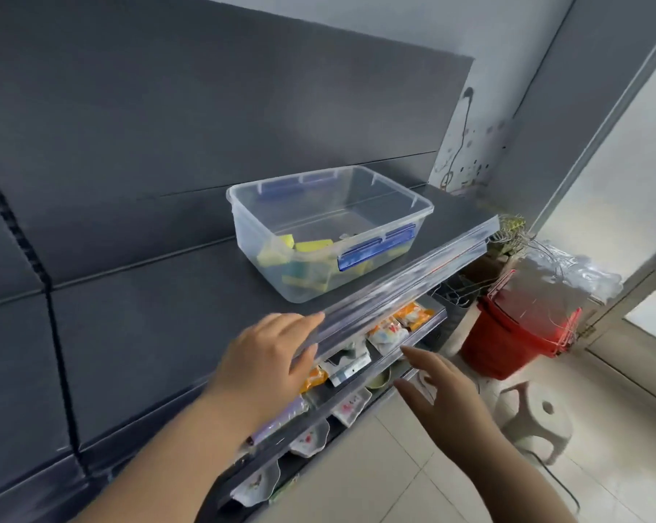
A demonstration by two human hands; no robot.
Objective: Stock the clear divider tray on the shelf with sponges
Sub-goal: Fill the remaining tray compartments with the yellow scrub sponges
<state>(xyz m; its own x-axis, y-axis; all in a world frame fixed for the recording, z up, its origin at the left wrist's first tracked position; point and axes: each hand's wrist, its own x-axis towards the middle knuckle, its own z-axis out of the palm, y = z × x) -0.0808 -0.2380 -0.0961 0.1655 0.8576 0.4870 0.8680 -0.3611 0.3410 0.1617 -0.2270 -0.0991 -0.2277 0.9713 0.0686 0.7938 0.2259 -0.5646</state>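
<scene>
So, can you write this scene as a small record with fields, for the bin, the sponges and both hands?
container: clear bin, blue clips, no lid, on the top shelf
sponges: yellow and green, inside the bin, at its near side
left hand: open, fingers straight on the shelf's clear front strip
right hand: open, in the air below that strip, holds nothing
floor: red baskets, white stool

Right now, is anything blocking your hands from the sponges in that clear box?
Only the front wall of the box and the shelf's clear edge strip; no lid covers the sponges.
</scene>
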